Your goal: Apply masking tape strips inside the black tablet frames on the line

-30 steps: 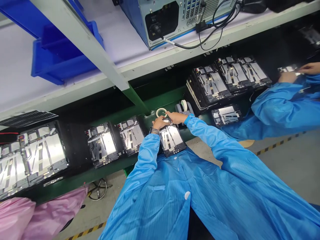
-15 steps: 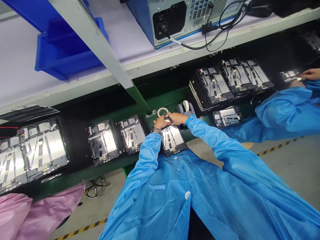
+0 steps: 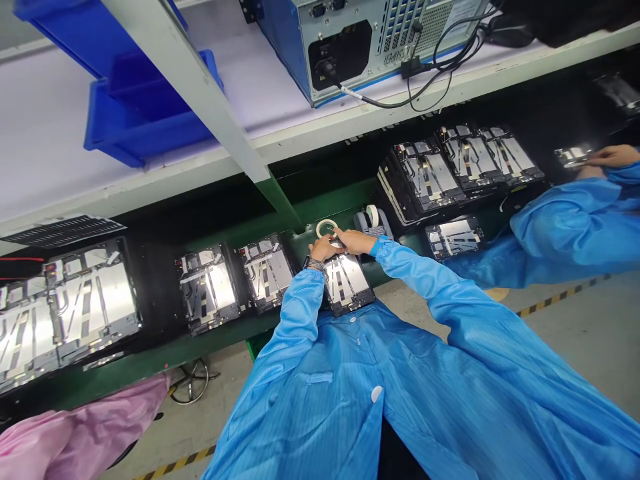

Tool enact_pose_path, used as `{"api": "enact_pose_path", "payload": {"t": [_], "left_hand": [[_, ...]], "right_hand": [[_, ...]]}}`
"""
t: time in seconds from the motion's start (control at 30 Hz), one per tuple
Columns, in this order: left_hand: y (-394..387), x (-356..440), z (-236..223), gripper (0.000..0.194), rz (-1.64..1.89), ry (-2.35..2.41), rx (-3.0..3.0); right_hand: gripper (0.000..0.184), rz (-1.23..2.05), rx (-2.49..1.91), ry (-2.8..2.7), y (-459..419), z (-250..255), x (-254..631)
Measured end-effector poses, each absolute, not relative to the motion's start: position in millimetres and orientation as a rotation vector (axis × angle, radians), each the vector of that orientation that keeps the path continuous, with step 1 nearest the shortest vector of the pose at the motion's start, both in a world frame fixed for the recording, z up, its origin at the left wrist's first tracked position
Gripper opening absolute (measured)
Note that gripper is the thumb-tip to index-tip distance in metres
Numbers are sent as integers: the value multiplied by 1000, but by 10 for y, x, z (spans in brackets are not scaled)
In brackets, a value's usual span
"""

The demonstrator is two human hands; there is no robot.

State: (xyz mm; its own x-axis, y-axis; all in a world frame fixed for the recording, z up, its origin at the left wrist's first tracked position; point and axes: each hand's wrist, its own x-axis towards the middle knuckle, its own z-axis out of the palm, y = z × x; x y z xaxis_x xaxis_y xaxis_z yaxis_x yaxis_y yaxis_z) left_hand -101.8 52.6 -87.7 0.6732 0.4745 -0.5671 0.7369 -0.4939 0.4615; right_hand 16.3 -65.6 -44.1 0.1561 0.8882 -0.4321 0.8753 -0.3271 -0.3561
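Note:
A white roll of tape (image 3: 327, 228) sits at my hands, its lower edge against the fingers of my left hand (image 3: 323, 249). My right hand (image 3: 354, 241) reaches in from the right, its fingertips at the roll's edge. Both hands are above the top end of a tablet-sized metal device frame (image 3: 347, 283) with dark strips on silver panels. Whether a strip of tape runs between my fingers is too small to tell. A second tape roll in a grey dispenser (image 3: 372, 217) stands just to the right of my hands.
Several similar device frames (image 3: 266, 272) lie along the dark bench on both sides. A co-worker's blue sleeve (image 3: 565, 233) and hands work at the right. Overhead are a shelf with blue plastic bins (image 3: 145, 113) and a computer case (image 3: 345, 47). A pink bag (image 3: 85, 433) lies below left.
My right hand's fingertips have come closer to the tape roll, and my hands are closer together. The whole view has drifted slightly as my head moved.

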Motion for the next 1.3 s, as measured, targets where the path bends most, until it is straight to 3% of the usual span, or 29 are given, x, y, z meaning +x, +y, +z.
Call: {"api": "enact_pose_path", "payload": {"t": [0.23, 0.37, 0.43, 0.6, 0.7, 0.77, 0.93, 1.0, 1.3], "left_hand": [[524, -1007, -891, 83, -493, 934, 2188], [562, -1031, -866, 78, -524, 907, 2187], [578, -1053, -857, 78, -553, 859, 2179], [485, -1048, -883, 88, -497, 854, 2269], [453, -1026, -894, 86, -435, 861, 2275], [531, -1084, -870, 81, -337, 846, 2215], [900, -1687, -783, 42, 296, 787, 1957], [927, -2010, -799, 35, 425, 841, 1872], [222, -2401, -1275, 43, 430, 1085, 1548]], "right_hand": [[91, 772, -2298, -1666, -802, -633, 323], [102, 859, -2230, -1378, -858, -770, 503], [97, 818, -2203, -1239, -876, -828, 557], [60, 545, -2110, -885, -983, -915, 469], [51, 485, -2061, -775, -1102, -940, 218], [49, 484, -2028, -772, -1174, -954, -23], [60, 686, -1849, -937, -1135, -1008, -625], [63, 746, -1811, -972, -1018, -1050, -757], [53, 761, -1750, -1177, -601, -1178, -696]]}}
